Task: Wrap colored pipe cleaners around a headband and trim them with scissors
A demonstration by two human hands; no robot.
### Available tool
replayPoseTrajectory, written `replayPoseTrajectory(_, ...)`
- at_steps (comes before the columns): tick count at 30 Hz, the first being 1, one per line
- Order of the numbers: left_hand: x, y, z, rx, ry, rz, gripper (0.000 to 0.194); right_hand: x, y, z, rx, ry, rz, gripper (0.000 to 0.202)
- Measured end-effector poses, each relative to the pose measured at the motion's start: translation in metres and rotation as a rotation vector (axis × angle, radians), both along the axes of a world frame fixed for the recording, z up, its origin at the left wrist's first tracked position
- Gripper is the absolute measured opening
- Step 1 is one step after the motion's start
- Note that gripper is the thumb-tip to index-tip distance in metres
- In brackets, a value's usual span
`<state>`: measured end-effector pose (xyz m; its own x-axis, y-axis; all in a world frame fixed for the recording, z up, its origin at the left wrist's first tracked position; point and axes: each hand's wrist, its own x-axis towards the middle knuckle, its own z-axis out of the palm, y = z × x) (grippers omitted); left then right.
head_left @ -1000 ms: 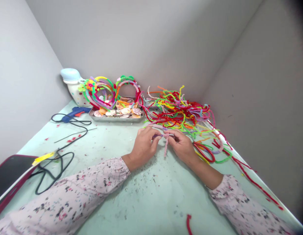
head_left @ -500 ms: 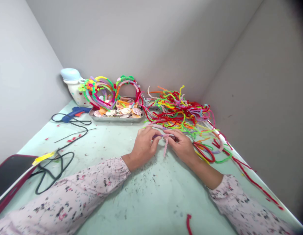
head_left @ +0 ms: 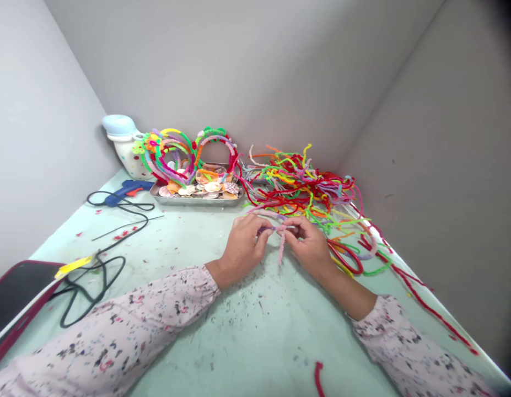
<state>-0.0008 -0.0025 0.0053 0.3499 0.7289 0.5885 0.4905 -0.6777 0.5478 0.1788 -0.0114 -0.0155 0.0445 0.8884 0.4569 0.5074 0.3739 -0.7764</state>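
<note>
Over the middle of the table my left hand [head_left: 246, 245] pinches a thin purple pipe cleaner piece between thumb and forefinger. Opposite it, my right hand [head_left: 311, 245] has its fingertips closed on a pink pipe cleaner [head_left: 281, 251], whose short end dangles between the two hands. The pink and purple parts meet there; my fingers hide how they are joined. Just behind my hands runs a curved pink and purple fuzzy strip [head_left: 265, 213]. Beside my right wrist lie red loop handles [head_left: 350, 256], seemingly of scissors.
At the back, a metal tray [head_left: 197, 202] holds shells and fuzzy headbands [head_left: 216, 132]. Right of it spreads a tangled pipe cleaner pile [head_left: 296, 182]. A blue glue gun [head_left: 125, 192], its black cord [head_left: 123, 264], a white cup [head_left: 129, 154] and a dark tablet-like device [head_left: 23, 292] occupy the left.
My right hand has shifted slightly, and the dangling pink end has moved a little to the right. My left hand stays almost still.
</note>
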Motion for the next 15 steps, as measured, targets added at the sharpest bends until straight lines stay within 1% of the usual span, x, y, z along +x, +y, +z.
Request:
replayPoseTrajectory(6,0.0003,0.0005,0.001,0.006,0.0,0.008,0.007,-0.0004,-0.0005,0.0031,0.005,-0.017,0.006,0.012)
replayPoseTrajectory(15,0.0002,0.0003,0.0007,0.007,-0.001,0.017,0.006,0.001,0.0003,0.0031,0.073,-0.051,0.026,0.011)
